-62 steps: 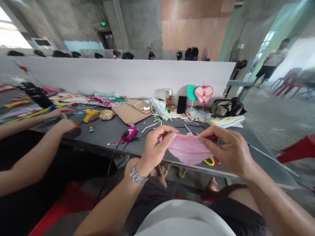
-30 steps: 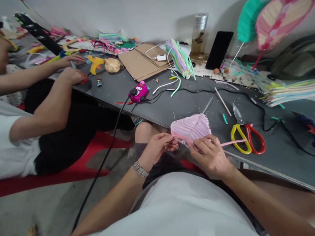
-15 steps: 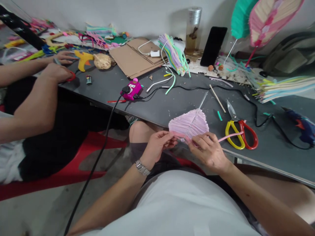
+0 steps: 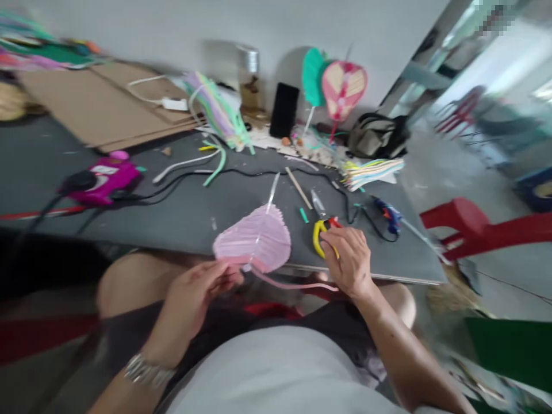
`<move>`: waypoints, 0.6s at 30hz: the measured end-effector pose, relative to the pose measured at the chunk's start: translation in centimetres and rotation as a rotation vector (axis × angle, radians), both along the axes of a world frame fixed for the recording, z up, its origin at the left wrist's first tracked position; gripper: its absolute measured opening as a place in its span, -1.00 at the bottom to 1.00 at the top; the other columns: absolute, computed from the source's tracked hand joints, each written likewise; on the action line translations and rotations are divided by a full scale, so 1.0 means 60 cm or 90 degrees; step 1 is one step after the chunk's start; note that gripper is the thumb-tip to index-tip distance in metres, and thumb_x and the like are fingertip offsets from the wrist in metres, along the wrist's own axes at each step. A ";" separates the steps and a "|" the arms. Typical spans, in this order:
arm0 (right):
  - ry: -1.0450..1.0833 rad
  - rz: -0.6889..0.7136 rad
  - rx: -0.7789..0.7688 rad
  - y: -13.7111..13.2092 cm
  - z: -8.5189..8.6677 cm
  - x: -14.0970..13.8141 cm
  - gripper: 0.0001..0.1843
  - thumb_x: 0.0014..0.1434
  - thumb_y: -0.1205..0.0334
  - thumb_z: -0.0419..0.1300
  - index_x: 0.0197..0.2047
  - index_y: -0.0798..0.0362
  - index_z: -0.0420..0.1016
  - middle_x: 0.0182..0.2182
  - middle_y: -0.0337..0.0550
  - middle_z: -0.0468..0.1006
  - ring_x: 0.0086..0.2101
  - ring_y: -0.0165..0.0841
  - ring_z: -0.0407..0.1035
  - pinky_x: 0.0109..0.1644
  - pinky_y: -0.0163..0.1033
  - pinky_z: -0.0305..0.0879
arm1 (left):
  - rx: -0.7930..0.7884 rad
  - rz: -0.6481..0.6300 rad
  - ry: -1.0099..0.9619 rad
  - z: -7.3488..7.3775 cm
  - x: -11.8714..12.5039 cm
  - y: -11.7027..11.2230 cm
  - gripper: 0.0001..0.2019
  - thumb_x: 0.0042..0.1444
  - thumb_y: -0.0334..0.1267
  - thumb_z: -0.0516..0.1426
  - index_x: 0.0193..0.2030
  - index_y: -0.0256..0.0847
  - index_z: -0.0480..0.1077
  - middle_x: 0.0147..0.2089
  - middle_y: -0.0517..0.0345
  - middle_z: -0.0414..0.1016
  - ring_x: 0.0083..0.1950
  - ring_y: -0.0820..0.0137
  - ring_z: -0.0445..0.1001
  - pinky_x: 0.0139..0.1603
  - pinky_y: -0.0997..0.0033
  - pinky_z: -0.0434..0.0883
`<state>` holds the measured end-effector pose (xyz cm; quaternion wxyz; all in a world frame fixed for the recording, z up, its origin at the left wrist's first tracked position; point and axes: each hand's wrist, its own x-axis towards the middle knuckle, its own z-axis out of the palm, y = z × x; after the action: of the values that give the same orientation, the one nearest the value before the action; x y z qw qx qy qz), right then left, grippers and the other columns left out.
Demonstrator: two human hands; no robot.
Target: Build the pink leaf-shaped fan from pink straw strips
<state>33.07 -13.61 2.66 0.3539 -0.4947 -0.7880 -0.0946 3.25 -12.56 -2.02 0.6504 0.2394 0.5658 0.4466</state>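
Observation:
Along the lower left edge of a lilac pipe-cleaner leaf (image 4: pixel 259 236), my left hand (image 4: pixel 202 287) is closed in a pinch on a pink pipe cleaner (image 4: pixel 297 284). The loose end of that pipe cleaner trails right, past the table edge. A pale stem (image 4: pixel 273 192) sticks out of the leaf's far end. My right hand (image 4: pixel 349 256) lies over the handles of the scissors (image 4: pixel 319 236), its fingers curled on them. It covers most of the red handle; the yellow handle and the blades still show. The picture is somewhat blurred.
Right of the scissors lies a blue glue gun (image 4: pixel 388 215) with its black cable. A wooden stick (image 4: pixel 298 188) and green scrap (image 4: pixel 304 215) lie nearby. Farther back are a phone (image 4: pixel 284 109), bottle (image 4: pixel 249 83), cardboard (image 4: pixel 116 109) and pipe-cleaner bundles (image 4: pixel 219 112). A magenta socket block (image 4: pixel 103 181) sits left.
My right hand has left the leaf and moved right onto the scissors' handles, letting the pink pipe cleaner hang loose. My left hand keeps its pinch. The view has swung right; the co-worker is out of sight.

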 end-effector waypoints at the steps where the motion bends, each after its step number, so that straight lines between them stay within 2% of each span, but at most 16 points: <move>1: 0.023 -0.065 -0.001 -0.001 0.007 0.025 -0.84 0.38 0.37 0.14 -0.06 0.05 0.53 -0.19 -0.02 0.65 -0.18 -0.24 0.51 -0.04 -0.12 0.31 | 0.003 0.005 0.000 -0.005 -0.001 0.004 -0.64 -0.31 -0.10 0.50 -0.43 -0.26 0.57 -0.42 0.09 0.66 -0.37 0.32 0.63 -0.33 0.45 0.60; 4: 0.071 -0.235 -0.070 -0.007 0.017 0.095 -0.82 0.39 0.29 0.10 -0.13 0.04 0.54 -0.29 -0.08 0.62 -0.28 -0.27 0.47 -0.13 -0.18 0.31 | -0.014 0.003 0.008 -0.016 0.001 0.013 -0.67 -0.37 -0.18 0.49 -0.46 -0.25 0.55 -0.43 0.09 0.66 -0.40 0.30 0.63 -0.39 0.45 0.61; 6: 0.081 -0.291 -0.148 -0.011 0.012 0.119 -0.84 0.35 0.26 0.12 -0.19 0.03 0.54 -0.36 -0.14 0.58 -0.35 -0.30 0.42 -0.20 -0.22 0.29 | -0.030 0.005 0.010 -0.015 0.003 0.015 -0.67 -0.39 -0.19 0.48 -0.44 -0.26 0.56 -0.43 0.08 0.66 -0.41 0.32 0.63 -0.39 0.49 0.61; 10: 0.095 -0.271 -0.228 -0.007 -0.003 0.106 -0.87 0.28 0.26 0.15 -0.23 0.01 0.54 -0.38 -0.17 0.55 -0.37 -0.33 0.40 -0.25 -0.27 0.24 | -0.051 0.009 0.007 -0.005 0.006 0.015 -0.67 -0.42 -0.20 0.47 -0.45 -0.26 0.57 -0.43 0.07 0.67 -0.40 0.33 0.64 -0.38 0.52 0.61; 12: 0.087 -0.248 -0.244 0.000 -0.001 0.092 -0.87 0.28 0.26 0.16 -0.24 0.00 0.54 -0.37 -0.17 0.56 -0.35 -0.32 0.42 -0.23 -0.27 0.25 | -0.058 0.005 0.008 0.005 0.005 0.017 -0.69 -0.43 -0.21 0.46 -0.48 -0.23 0.57 -0.44 0.08 0.67 -0.40 0.32 0.64 -0.40 0.52 0.61; 14: 0.068 -0.276 -0.260 0.007 0.008 0.096 -0.89 0.27 0.27 0.18 -0.25 0.00 0.55 -0.35 -0.17 0.58 -0.33 -0.32 0.44 -0.22 -0.26 0.26 | -0.061 0.004 0.021 0.016 0.001 0.019 -0.72 -0.43 -0.21 0.46 -0.49 -0.19 0.57 -0.43 0.10 0.67 -0.39 0.30 0.63 -0.40 0.48 0.62; 16: 0.049 -0.396 -0.274 0.012 0.019 0.125 -0.92 0.26 0.27 0.22 -0.23 0.01 0.56 -0.32 -0.14 0.61 -0.30 -0.29 0.48 -0.20 -0.24 0.29 | -0.050 -0.003 0.045 0.027 -0.003 0.025 -0.76 -0.38 -0.18 0.45 -0.51 -0.13 0.58 -0.42 0.13 0.68 -0.38 0.25 0.63 -0.41 0.39 0.64; 18: 0.049 -0.574 -0.275 0.012 0.030 0.174 -0.90 0.28 0.23 0.25 -0.19 0.05 0.58 -0.29 -0.08 0.63 -0.24 -0.22 0.51 -0.14 -0.19 0.34 | -0.029 -0.004 0.066 0.033 -0.004 0.035 -0.80 -0.32 -0.13 0.43 -0.55 -0.09 0.56 -0.45 0.14 0.67 -0.39 0.23 0.62 -0.45 0.35 0.63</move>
<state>43.50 -12.86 4.44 0.1956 -0.8513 -0.4838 -0.0545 2.99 -10.45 -0.01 0.6272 0.2490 0.6080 0.4183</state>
